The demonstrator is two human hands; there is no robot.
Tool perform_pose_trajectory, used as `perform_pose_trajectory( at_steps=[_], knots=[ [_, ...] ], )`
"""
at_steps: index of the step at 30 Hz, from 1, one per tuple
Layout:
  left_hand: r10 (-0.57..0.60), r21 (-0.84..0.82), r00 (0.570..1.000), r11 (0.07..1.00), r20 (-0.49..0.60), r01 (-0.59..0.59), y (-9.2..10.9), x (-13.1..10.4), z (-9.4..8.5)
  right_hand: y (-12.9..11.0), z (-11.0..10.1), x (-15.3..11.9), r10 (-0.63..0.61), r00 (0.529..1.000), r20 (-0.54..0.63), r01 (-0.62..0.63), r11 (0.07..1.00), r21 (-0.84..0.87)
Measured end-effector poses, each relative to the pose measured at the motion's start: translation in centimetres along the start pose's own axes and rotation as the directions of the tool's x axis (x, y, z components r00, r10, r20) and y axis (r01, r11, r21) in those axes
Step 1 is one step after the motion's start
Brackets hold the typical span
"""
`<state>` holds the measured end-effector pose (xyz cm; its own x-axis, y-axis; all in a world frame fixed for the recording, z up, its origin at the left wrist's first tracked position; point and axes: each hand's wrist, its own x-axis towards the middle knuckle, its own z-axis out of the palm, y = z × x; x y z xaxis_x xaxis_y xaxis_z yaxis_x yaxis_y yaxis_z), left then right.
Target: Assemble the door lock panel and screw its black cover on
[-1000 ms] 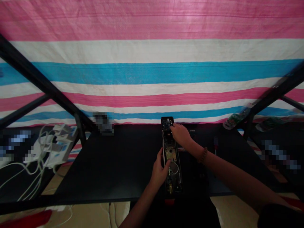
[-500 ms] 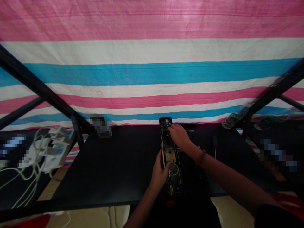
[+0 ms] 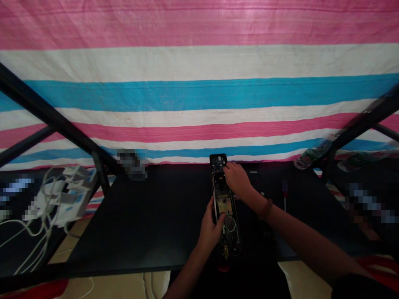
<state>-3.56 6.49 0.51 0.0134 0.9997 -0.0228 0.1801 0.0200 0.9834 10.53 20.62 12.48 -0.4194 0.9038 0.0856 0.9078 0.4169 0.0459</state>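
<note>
A long, narrow black electronic device (image 3: 223, 204) lies lengthwise before me with its inside exposed, showing a circuit board, a metal plate and thin white wires. My left hand (image 3: 210, 228) grips its left side around the middle, thumb on top near the plate. At the far end, my right hand (image 3: 238, 179) has its fingers pinched together over the board's right edge. What sits between those fingertips is hidden. A screwdriver (image 3: 284, 193) lies on the table to the right of my right hand.
The black table (image 3: 140, 232) stands against a striped tarp (image 3: 187, 95). A plastic bottle (image 3: 311, 155) leans at the back right. On the left are white power strips (image 3: 73, 199) with tangled cables. Black metal frame bars (image 3: 59, 118) slope on both sides.
The view has shifted slightly, so things at the middle and right appear a little further right. Both hands keep the same hold on the device.
</note>
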Motion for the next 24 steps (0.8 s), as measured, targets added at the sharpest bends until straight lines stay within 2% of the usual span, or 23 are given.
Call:
perform_pose_trajectory(
  at_steps=[7, 17, 24],
  knots=[
    [0.024, 0.001, 1.0, 1.0, -0.018, -0.024, 0.0, 0.1, 0.1, 0.2, -0.2, 0.2, -0.044, 0.999, 0.018, 0.043, 0.999, 0.009],
    [0.014, -0.041, 1.0, 0.999, -0.023, -0.015, 0.9, 0.0, 0.2, 0.2, -0.6, -0.2, 0.039, 0.999, 0.01, -0.039, 0.998, 0.048],
    [0.008, -0.029, 1.0, 1.0, -0.021, -0.008, 0.9, -0.1, 0.2, -0.1, -0.6, 0.0, 0.075, 0.997, 0.001, -0.075, 0.995, 0.063]
  ],
)
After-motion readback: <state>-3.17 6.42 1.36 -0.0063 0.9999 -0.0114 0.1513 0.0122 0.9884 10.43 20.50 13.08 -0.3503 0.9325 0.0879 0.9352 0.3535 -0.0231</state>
